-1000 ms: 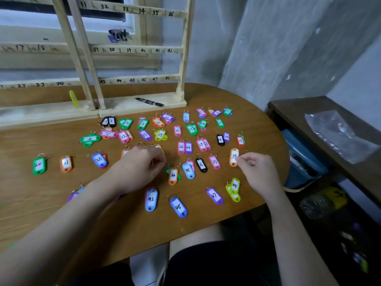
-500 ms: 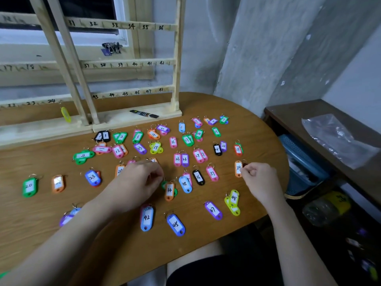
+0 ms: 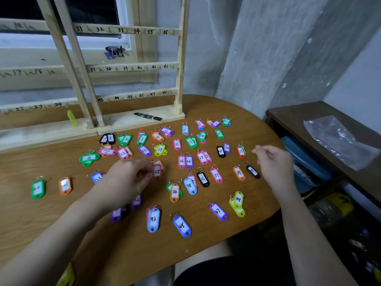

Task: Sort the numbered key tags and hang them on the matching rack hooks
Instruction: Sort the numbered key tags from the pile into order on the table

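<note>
Key tags laid out by number on the wooden table [image 3: 61, 223], rack [image 3: 181, 65] at the back edge.

Left hand [image 3: 127, 180]: fingers curled, tips at the pink tag marked 25 [image 3: 157, 171], which lies over an orange tag; blur, so cannot tell whether it pinches the tag or only touches it. Right hand [image 3: 274, 164]: raised above the table's right edge, fingers loosely curled, thumb and forefinger close together; nothing seen in them, but blurred. Just below it lie the orange tag 39 [image 3: 239, 173] and a black tag [image 3: 253, 171]. Nearest the person: blue tag 42 [image 3: 153, 219], blue tag 45 [image 3: 182, 226]. 1 yellow tag [image 3: 71, 117] hangs under rack number 24; other hooks in view are bare.
</note>
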Action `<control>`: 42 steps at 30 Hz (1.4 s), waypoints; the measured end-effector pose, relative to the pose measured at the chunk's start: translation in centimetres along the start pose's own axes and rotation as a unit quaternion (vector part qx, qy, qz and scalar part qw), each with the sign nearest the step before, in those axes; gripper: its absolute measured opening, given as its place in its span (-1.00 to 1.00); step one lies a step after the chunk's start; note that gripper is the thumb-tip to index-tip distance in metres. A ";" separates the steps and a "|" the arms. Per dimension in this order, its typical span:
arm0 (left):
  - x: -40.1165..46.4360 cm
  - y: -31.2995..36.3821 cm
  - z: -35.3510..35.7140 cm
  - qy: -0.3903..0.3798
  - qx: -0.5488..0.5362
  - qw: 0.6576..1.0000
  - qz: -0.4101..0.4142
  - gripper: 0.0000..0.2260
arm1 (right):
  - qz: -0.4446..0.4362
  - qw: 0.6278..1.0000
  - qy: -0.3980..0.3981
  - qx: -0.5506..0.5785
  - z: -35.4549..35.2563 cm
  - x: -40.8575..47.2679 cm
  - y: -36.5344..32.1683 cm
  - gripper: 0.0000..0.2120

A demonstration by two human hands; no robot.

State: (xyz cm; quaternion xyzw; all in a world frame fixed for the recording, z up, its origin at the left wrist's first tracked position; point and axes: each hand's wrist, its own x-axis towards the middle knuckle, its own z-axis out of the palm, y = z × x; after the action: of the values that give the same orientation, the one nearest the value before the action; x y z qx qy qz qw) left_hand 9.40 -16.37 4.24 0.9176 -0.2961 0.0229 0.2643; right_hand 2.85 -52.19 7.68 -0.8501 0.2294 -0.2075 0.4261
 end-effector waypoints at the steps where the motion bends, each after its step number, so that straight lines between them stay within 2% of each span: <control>1: -0.4 -0.6 -0.6 0.008 0.003 1.000 -0.008 -0.93 | -0.003 1.000 -0.006 0.015 0.6 0.1 -1.0 -0.80; 7: -4.3 -4.3 -5.1 0.055 0.023 0.995 -0.074 -0.89 | -0.037 0.989 -0.103 0.104 7.3 -0.3 -7.5 -0.80; 16: -14.5 -10.4 -11.2 0.127 0.053 0.967 -0.214 -0.87 | -0.150 0.937 -0.290 0.122 21.8 -6.4 -19.0 -0.83; 20: -19.8 -13.3 -13.2 0.154 0.057 0.946 -0.281 -0.83 | -0.163 0.912 -0.358 0.118 27.7 -11.0 -22.2 -0.82; 23: -23.3 -15.9 -13.9 0.193 0.055 0.921 -0.335 -0.87 | -0.161 0.888 -0.416 0.111 31.7 -14.2 -24.1 -0.83; 25: -25.3 -17.7 -14.1 0.251 0.056 0.893 -0.370 -0.84 | -0.174 0.869 -0.452 0.099 34.1 -16.3 -25.3 -0.85; 28: -27.7 -20.4 -13.6 0.312 0.120 0.837 -0.433 -0.68 | -0.212 0.846 -0.484 0.062 37.6 -19.3 -26.7 -0.87; 31: -28.5 -21.2 -13.3 0.334 0.182 0.802 -0.460 -0.70 | -0.269 0.810 -0.521 0.020 41.1 -22.4 -27.4 -0.89; 33: -28.5 -21.4 -13.4 0.327 0.196 0.803 -0.458 -0.68 | -0.338 0.784 -0.519 -0.036 42.7 -24.1 -27.7 -0.78; 37: -28.5 -21.8 -13.3 0.320 0.176 0.798 -0.479 -0.76 | -0.455 0.755 -0.459 -0.108 44.4 -26.4 -27.9 -0.61; 42: -28.9 -22.0 -13.5 0.318 0.119 0.815 -0.469 -0.59 | -0.522 0.741 -0.414 -0.084 45.4 -26.8 -27.4 -0.72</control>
State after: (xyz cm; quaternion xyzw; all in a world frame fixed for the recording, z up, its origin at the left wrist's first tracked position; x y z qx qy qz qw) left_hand -0.61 20.75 -0.32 0.9110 0.2758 0.2219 0.2117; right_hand 11.93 6.15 0.85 -0.8712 -0.4332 -0.0048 0.2309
